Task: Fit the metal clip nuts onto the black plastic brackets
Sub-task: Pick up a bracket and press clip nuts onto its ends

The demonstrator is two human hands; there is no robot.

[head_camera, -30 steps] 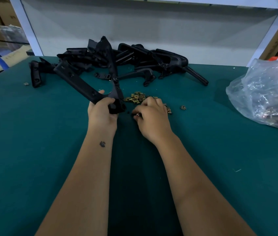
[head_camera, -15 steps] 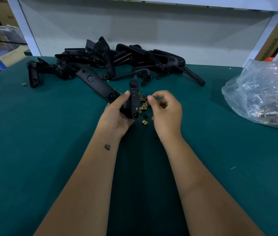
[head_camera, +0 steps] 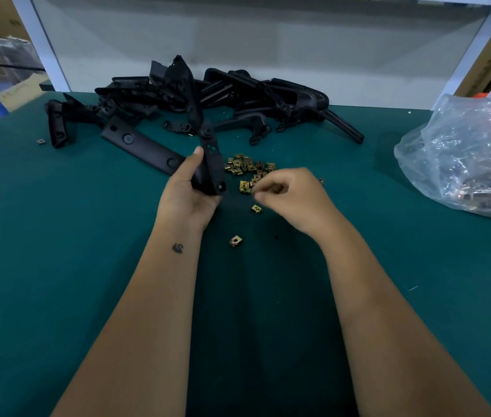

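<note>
bracket (head_camera: pixel 211 164) upright, leaning slightly left.

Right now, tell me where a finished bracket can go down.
Bare green mat left of the left hand, and between the right hand and the bag. Crowded: the clip nuts and the bracket pile behind.

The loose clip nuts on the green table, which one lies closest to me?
The lone clip nut between the forearms, lying apart on the green table, nearer than the small pile and the single one under the right hand.
</note>
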